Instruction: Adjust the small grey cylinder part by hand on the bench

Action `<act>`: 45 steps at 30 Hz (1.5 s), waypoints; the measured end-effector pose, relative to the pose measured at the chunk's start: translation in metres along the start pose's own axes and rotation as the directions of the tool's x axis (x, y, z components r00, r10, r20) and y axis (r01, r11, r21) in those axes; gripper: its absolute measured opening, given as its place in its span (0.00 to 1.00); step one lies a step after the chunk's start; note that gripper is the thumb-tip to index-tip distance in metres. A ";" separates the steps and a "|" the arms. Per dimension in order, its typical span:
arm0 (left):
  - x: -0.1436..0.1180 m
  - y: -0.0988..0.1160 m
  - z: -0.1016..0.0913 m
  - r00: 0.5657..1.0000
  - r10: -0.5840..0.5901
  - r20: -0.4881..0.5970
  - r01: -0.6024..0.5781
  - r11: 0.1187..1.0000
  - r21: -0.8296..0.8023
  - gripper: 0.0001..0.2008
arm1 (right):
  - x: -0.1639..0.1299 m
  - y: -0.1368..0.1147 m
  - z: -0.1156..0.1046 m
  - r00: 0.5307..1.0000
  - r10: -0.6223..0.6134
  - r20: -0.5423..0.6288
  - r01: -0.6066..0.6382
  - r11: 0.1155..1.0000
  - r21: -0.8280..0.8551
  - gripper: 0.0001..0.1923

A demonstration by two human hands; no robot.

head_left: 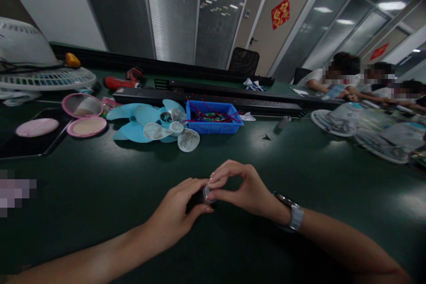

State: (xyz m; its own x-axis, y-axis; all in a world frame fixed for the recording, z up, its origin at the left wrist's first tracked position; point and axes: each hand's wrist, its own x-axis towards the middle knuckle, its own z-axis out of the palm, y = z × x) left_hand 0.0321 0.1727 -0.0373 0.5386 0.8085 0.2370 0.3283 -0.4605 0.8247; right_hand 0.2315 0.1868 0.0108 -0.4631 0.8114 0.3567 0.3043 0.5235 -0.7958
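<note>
Low over the dark green table, my left hand (181, 204) curls round a small cylindrical object (208, 193) with a pale, translucent round top. Its body is mostly hidden between my fingers and in shadow, so I cannot tell its exact kind. My right hand (244, 188) pinches the rim of that round top from the right side, thumb in front and fingers behind. A grey-banded watch (294, 215) is on my right wrist. Beyond my hands lie light blue fan blades (133, 120) and whitish fan blades (175, 129).
A blue bin (214, 128) of wires and circuit boards stands past my hands. A small cylinder (284, 122) lies to its right. Pink round parts (86, 127), a red power drill (121, 82) and a fan (43, 77) are at left. More fans (342, 120) and several people are at right.
</note>
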 end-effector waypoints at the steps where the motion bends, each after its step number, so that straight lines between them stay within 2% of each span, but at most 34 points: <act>1: 0.000 0.000 0.000 1.000 0.004 -0.001 -0.004 1.000 0.003 0.10 | 0.001 -0.001 0.000 1.000 -0.003 0.005 0.003 1.000 -0.007 0.09; 6: 0.000 -0.001 0.000 1.000 0.020 -0.001 -0.020 1.000 0.010 0.07 | 0.000 -0.005 -0.005 0.995 -0.061 0.084 0.065 0.997 -0.046 0.10; 10: 0.001 -0.002 0.000 1.000 0.023 -0.003 -0.023 1.000 0.006 0.08 | -0.002 -0.009 -0.007 0.988 -0.058 0.141 0.062 0.998 -0.020 0.13; 17: -0.001 -0.005 0.001 1.000 0.020 -0.004 -0.020 1.000 -0.006 0.11 | -0.005 -0.008 -0.005 0.996 -0.065 0.065 0.067 0.998 -0.023 0.15; 23: 0.000 -0.001 0.000 1.000 0.022 -0.010 -0.022 0.999 -0.030 0.14 | -0.004 -0.003 -0.003 0.998 -0.024 0.066 0.022 0.999 0.030 0.08; 28: 0.001 -0.003 0.001 1.000 0.010 -0.017 -0.011 1.000 -0.009 0.13 | 0.001 -0.002 -0.002 0.998 -0.053 0.042 0.052 0.999 0.017 0.07; 33: 0.001 -0.003 0.000 1.000 -0.008 0.004 0.008 1.000 0.004 0.19 | 0.001 -0.003 -0.019 0.995 -0.097 -0.034 0.098 0.994 0.056 0.09; 35: 0.001 -0.002 -0.001 1.000 -0.024 0.019 0.024 1.000 0.007 0.21 | -0.006 0.002 -0.033 0.994 -0.063 -0.085 0.065 0.998 0.020 0.09; 37: 0.000 -0.002 -0.002 0.999 -0.040 0.032 0.040 0.999 0.009 0.21 | -0.018 0.013 -0.047 0.993 0.024 -0.119 -0.032 0.997 -0.063 0.07; 40: 0.000 -0.002 -0.002 0.998 -0.045 0.034 0.045 0.999 0.010 0.21 | -0.040 0.034 -0.062 0.982 0.174 -0.066 -0.181 0.976 -0.122 0.07; 45: 0.000 0.000 -0.002 0.998 -0.055 0.034 0.055 0.998 0.016 0.21 | -0.062 0.054 -0.066 0.970 0.242 -0.003 -0.239 0.957 -0.168 0.08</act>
State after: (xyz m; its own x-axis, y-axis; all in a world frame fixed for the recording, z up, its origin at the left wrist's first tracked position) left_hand 0.0307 0.1735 -0.0366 0.5457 0.8198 0.1733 0.3694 -0.4211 0.8284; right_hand 0.3320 0.1815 -0.0216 -0.3737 0.9145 0.1551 0.5410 0.3507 -0.7644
